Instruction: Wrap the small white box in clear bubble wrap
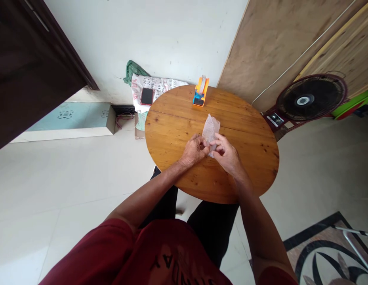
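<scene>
A crumpled piece of pale, translucent bubble wrap (pixel 211 126) lies over the wooden round table (pixel 172 118), its far end pointing away from me. My left hand (pixel 195 149) has its fingers curled and pinches the wrap's near left edge. On the other side, my right hand (pixel 227 153) grips the near right edge between thumb and fingers. The two sets of fingertips almost meet over the wrap. Whether anything lies inside it, I cannot tell. Beyond the wrap stands an orange and blue tape dispenser (pixel 201 93) holding a roll of clear tape.
Left of the table, a phone (pixel 147 96) rests on a printed white sack (pixel 138 85), with a green bag (pixel 134 71) behind. At right stands a dark fan (pixel 308 99). A white wall rises behind the table, and a patterned mat (pixel 329 253) lies at lower right.
</scene>
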A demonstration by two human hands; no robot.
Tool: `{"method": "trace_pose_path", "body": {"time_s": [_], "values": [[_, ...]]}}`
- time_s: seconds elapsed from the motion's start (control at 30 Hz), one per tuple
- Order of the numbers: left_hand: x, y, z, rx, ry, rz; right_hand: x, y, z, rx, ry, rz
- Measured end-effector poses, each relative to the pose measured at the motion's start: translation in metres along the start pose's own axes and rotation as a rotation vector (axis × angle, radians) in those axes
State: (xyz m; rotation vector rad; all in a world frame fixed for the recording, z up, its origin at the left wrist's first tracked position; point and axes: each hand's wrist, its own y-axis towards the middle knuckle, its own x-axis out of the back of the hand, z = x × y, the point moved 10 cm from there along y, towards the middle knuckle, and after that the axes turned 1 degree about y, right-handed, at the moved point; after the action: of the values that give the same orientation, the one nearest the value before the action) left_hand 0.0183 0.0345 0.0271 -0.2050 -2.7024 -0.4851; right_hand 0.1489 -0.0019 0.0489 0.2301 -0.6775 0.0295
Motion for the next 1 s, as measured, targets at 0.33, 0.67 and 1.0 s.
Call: {"method": "trace_pose_path", "body": {"time_s": [0.33, 0.67, 1.0], "values": [[0.011, 0.003, 0.007, 0.126, -0.022, 0.053, 0.001, 0.005, 0.017, 0.177, -0.299, 0.074], [-0.014, 0.068, 0.012, 0.324, 0.029, 0.331, -0.001, 0.008, 0.029, 0.383, -0.323, 0.102], [-0.032, 0.062, 0.034, 0.43, -0.231, 0.328, -0.002, 0.005, 0.037, 0.539, -0.325, 0.113]]}}
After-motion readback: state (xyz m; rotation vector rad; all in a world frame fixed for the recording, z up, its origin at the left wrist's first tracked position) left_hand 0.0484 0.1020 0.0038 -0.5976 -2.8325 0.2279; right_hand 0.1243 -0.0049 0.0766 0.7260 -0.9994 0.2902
